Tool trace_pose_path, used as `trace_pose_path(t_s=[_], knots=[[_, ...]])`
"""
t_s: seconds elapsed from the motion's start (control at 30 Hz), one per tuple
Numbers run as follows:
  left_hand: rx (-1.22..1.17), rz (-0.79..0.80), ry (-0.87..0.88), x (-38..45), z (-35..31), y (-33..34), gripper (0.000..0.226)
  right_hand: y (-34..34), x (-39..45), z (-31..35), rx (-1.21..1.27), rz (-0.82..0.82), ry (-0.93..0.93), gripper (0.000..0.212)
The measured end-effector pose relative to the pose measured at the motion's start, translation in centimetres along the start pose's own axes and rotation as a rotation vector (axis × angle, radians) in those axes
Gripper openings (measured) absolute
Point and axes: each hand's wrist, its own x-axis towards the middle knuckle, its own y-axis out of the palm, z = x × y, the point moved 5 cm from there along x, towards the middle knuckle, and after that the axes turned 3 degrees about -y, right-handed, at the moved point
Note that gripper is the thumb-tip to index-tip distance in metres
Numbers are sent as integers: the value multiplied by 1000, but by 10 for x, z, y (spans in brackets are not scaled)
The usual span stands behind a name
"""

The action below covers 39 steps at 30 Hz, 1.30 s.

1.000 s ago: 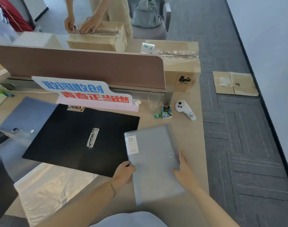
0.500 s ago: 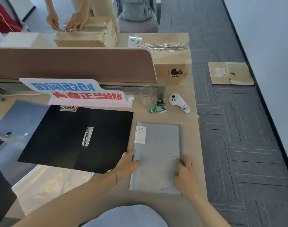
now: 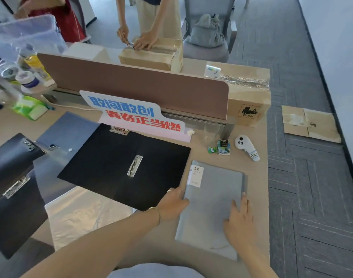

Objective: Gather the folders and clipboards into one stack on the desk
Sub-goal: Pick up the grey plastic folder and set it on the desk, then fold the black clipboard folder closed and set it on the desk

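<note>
A grey folder [image 3: 213, 201] with a white "20" label lies flat at the desk's right front. My left hand [image 3: 172, 203] rests against its left edge, fingers spread. My right hand [image 3: 239, 219] lies flat on its right half, palm down. To the left a black folder [image 3: 111, 167] lies open with a metal clip in its middle. Further left lie a blue-grey folder [image 3: 69, 131], two black clipboards [image 3: 13, 197] and a clear plastic sleeve [image 3: 81, 215].
A printed sign [image 3: 131, 113] leans on the brown divider [image 3: 143, 85]. A glass [image 3: 210, 131], small packets [image 3: 223, 147] and a white controller [image 3: 246, 147] sit behind the grey folder. The desk's right edge is close by. Another person handles a cardboard box [image 3: 151, 57] beyond.
The grey folder came down from a tilted hold to lie flat on the desk. My hands shifted from gripping its lower corners to resting on it. The view swung left.
</note>
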Motion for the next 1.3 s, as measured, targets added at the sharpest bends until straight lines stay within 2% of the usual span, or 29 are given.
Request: trace_pose_path(t_s=[0.13,0.3,0.43,0.63,0.83,1.0,1.13,1.23,1.3], knots=[[28,-143,41,-5,14,-45,55,-11,6,65,-48,-87,-165,69],[6,-308,14,-11,49,-119,46,-6,21,154,20,-62,-260,77],[23,-417,-21,-14,78,-176,42,4,34,202,121,-35,-209,76],[38,-498,-79,-11,129,-259,43,29,55,243,-3,17,-175,80],[87,-487,-124,3,169,-339,47,62,69,269,-67,158,-87,82],[13,-494,-234,16,204,-391,49,87,72,265,-86,265,6,77],[-142,-483,-278,32,220,-410,44,94,75,267,-83,285,15,76],[-401,-411,-344,45,223,-413,37,93,75,269,-95,301,24,77],[-472,-373,-393,48,225,-418,31,91,73,271,-118,315,17,78]])
